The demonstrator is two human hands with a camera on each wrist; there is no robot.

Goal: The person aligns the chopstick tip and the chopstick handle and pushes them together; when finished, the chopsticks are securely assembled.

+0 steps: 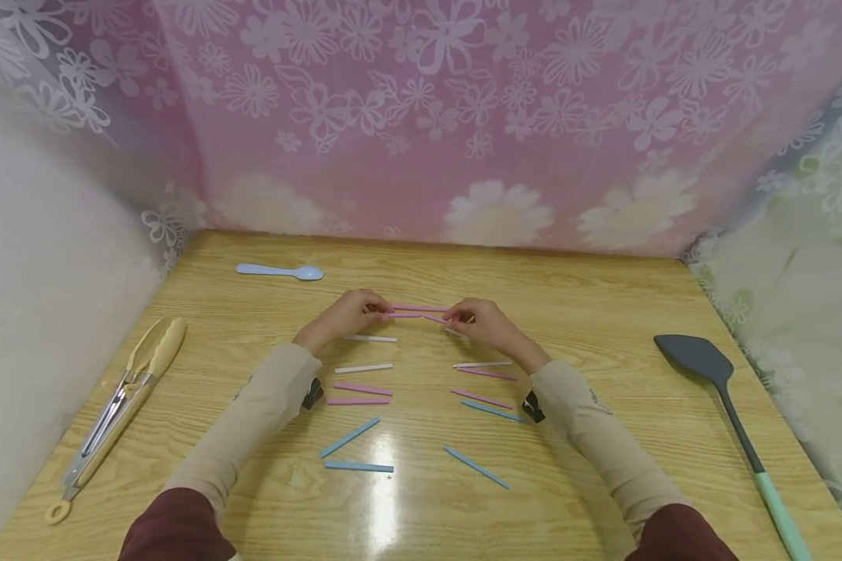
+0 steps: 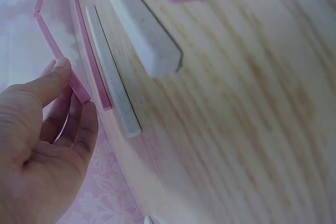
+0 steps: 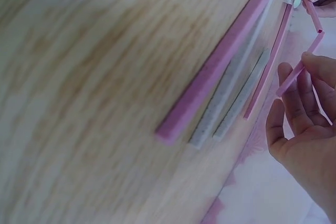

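Note:
Between finger and thumb, my left hand (image 1: pixel 354 310) pinches a pink stick (image 2: pixel 52 40) by its outer end. Opposite it, my right hand (image 1: pixel 484 321) pinches another pink length (image 3: pixel 302 66) the same way. The inner ends of the two lengths meet at a shallow angle between the hands. Just behind them, a longer pink stick (image 1: pixel 417 307) lies flat on the table. White sticks (image 1: pixel 363 368) (image 3: pixel 241 95) lie nearest the hands on both sides, one on the right partly hidden under my right hand.
Shorter pink (image 1: pixel 358 402) and blue sticks (image 1: pixel 359 467) lie in two columns on the wooden table (image 1: pixel 421 506). A pale blue spoon (image 1: pixel 274 270) lies at back left, tongs (image 1: pixel 122 397) at left, and a dark spatula (image 1: pixel 726 389) at right. Floral cloth (image 1: pixel 421 156) hangs behind.

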